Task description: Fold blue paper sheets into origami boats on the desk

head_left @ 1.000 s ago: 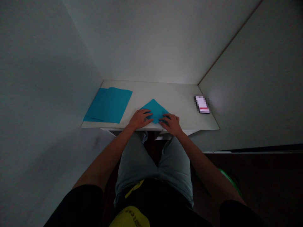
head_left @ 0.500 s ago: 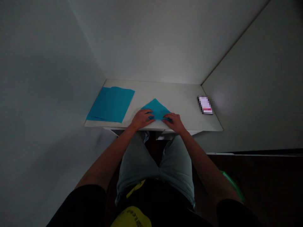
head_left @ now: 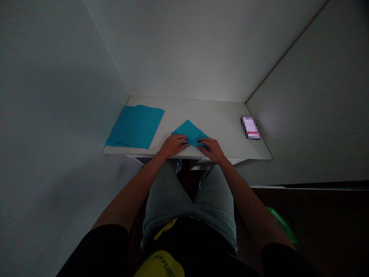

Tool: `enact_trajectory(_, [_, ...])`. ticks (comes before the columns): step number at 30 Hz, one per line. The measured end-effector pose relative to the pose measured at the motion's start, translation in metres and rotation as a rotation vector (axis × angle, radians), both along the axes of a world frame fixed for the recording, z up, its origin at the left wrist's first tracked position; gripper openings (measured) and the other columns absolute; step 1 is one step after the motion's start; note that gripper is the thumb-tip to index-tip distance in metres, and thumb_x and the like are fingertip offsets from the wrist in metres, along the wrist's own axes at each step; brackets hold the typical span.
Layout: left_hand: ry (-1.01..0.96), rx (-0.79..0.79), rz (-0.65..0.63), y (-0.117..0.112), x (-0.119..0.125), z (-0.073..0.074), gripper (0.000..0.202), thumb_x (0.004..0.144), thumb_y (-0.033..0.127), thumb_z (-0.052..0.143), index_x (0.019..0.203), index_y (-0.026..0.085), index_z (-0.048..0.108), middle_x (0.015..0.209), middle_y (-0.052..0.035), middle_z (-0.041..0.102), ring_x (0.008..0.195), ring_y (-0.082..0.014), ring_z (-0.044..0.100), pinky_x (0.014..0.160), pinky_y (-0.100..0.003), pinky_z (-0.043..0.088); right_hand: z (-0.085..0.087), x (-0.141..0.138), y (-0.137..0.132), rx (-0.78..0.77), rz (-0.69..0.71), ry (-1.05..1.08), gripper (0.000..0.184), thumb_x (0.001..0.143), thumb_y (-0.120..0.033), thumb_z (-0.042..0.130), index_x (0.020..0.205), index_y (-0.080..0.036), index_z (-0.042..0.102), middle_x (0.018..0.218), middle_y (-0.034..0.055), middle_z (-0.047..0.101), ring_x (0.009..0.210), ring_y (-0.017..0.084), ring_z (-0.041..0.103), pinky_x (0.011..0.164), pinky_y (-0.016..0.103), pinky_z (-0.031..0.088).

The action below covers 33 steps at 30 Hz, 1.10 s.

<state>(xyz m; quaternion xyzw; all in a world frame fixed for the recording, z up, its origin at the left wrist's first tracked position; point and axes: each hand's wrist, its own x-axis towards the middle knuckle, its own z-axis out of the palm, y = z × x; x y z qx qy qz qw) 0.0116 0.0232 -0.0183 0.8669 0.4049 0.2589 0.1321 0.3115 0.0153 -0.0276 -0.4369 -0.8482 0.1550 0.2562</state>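
A folded blue sheet of paper (head_left: 190, 130) lies on the white desk in front of me, its pointed corner facing the wall. My left hand (head_left: 175, 146) grips the paper's near left edge, thumb toward the desk's front and fingers curled over it. Gripping the near right part is my right hand (head_left: 211, 149), also with bent fingers and thumb on the paper. Both hands rest low on the desk, a short gap of blue paper between them. The fingers hide the near corners of the paper.
Several blue sheets (head_left: 135, 127) lie in an overlapping stack at the left of the white desk (head_left: 225, 115). A phone (head_left: 250, 127) with a lit, blurred screen lies at the right edge. Walls close in the desk's back and sides. Something green (head_left: 282, 225) is on the dark floor at right.
Both hands stay on the folded paper, with only slight finger movement. The paper's far tip has shifted a touch to the left; the stack and phone stay put.
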Motion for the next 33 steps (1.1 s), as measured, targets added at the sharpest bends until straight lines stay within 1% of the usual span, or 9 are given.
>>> enact_trajectory(5, [-0.009, -0.043, 0.066, -0.003, 0.002, 0.002, 0.022, 0.107, 0.039, 0.071, 0.121, 0.023, 0.078, 0.133, -0.0104, 0.083, 0.131, -0.0299, 0.075, 0.119, -0.049, 0.054, 0.002, -0.004, 0.004, -0.070, -0.157, 0.152, 0.055, 0.105, -0.073, 0.056, 0.085, -0.024, 0.073, 0.085, 0.0082, 0.077, 0.082, 0.027, 0.069, 0.083, 0.042, 0.055])
enact_trajectory(8, [-0.067, -0.043, 0.167, -0.005, 0.003, 0.004, 0.050, 0.096, 0.046, 0.085, 0.136, 0.020, 0.072, 0.142, -0.0149, 0.078, 0.137, -0.0353, 0.071, 0.125, -0.054, 0.048, 0.011, -0.003, 0.001, -0.150, -0.247, 0.368, 0.060, 0.100, -0.081, 0.058, 0.080, -0.025, 0.064, 0.074, 0.0012, 0.064, 0.071, 0.020, 0.058, 0.072, 0.035, 0.049])
enact_trajectory(11, [-0.262, -0.105, 0.279, -0.003, 0.000, 0.005, 0.055, 0.093, 0.044, 0.088, 0.140, 0.021, 0.069, 0.136, -0.0148, 0.079, 0.132, -0.0346, 0.072, 0.121, -0.053, 0.050, 0.021, 0.000, 0.001, -0.197, -0.357, 0.604, 0.061, 0.095, -0.086, 0.062, 0.085, -0.025, 0.062, 0.075, -0.0010, 0.059, 0.072, 0.019, 0.054, 0.067, 0.032, 0.047])
enact_trajectory(15, [-0.670, -0.323, 0.360, 0.006, -0.006, 0.002, 0.051, 0.090, 0.046, 0.088, 0.131, 0.022, 0.071, 0.095, -0.0046, 0.078, 0.093, -0.0238, 0.077, 0.091, -0.039, 0.061, 0.027, 0.001, 0.011, -0.239, -0.398, 0.717, 0.060, 0.090, -0.085, 0.068, 0.090, -0.025, 0.063, 0.079, 0.0000, 0.063, 0.076, 0.021, 0.055, 0.068, 0.033, 0.049])
enact_trajectory(19, [-0.842, -0.430, 0.387, 0.013, -0.007, 0.002, 0.051, 0.081, 0.051, 0.094, 0.117, 0.020, 0.075, 0.081, -0.0001, 0.071, 0.080, -0.0187, 0.071, 0.079, -0.032, 0.057, 0.018, -0.003, 0.019, -0.227, -0.438, 0.714, 0.056, 0.090, -0.080, 0.068, 0.096, -0.025, 0.065, 0.084, 0.0017, 0.067, 0.080, 0.022, 0.058, 0.074, 0.035, 0.052])
enact_trajectory(22, [-0.922, -0.495, 0.364, 0.013, -0.005, 0.003, 0.058, 0.079, 0.052, 0.095, 0.122, 0.020, 0.072, 0.080, 0.0004, 0.071, 0.080, -0.0185, 0.071, 0.079, -0.032, 0.057, 0.008, -0.007, 0.024, -0.227, -0.519, 0.825, 0.058, 0.088, -0.081, 0.069, 0.101, -0.026, 0.063, 0.088, 0.0013, 0.068, 0.081, 0.021, 0.060, 0.075, 0.035, 0.054])
enact_trajectory(27, [-0.860, -0.547, 0.333, 0.014, -0.004, 0.001, 0.047, 0.082, 0.045, 0.093, 0.115, 0.019, 0.074, 0.088, -0.0030, 0.075, 0.083, -0.0195, 0.072, 0.079, -0.033, 0.058, -0.004, -0.010, 0.031, -0.255, -0.520, 0.917, 0.055, 0.094, -0.079, 0.062, 0.114, -0.028, 0.058, 0.088, 0.0003, 0.069, 0.077, 0.022, 0.061, 0.072, 0.036, 0.056])
enact_trajectory(30, [-0.777, -0.445, 0.411, 0.012, -0.002, -0.002, 0.049, 0.087, 0.038, 0.086, 0.129, 0.020, 0.068, 0.086, 0.0001, 0.071, 0.082, -0.0192, 0.069, 0.081, -0.034, 0.059, -0.007, -0.005, 0.032, -0.215, -0.472, 0.688, 0.049, 0.099, -0.067, 0.060, 0.127, -0.028, 0.060, 0.097, 0.0039, 0.076, 0.081, 0.025, 0.067, 0.079, 0.041, 0.059])
enact_trajectory(33, [-0.550, -0.180, 0.502, 0.004, 0.001, 0.000, 0.069, 0.084, 0.034, 0.088, 0.147, 0.022, 0.062, 0.121, -0.0098, 0.073, 0.113, -0.0278, 0.071, 0.104, -0.046, 0.057, -0.008, 0.002, 0.033, -0.151, -0.375, 0.382, 0.050, 0.099, -0.051, 0.062, 0.141, -0.024, 0.063, 0.118, 0.0116, 0.082, 0.099, 0.033, 0.076, 0.096, 0.052, 0.060])
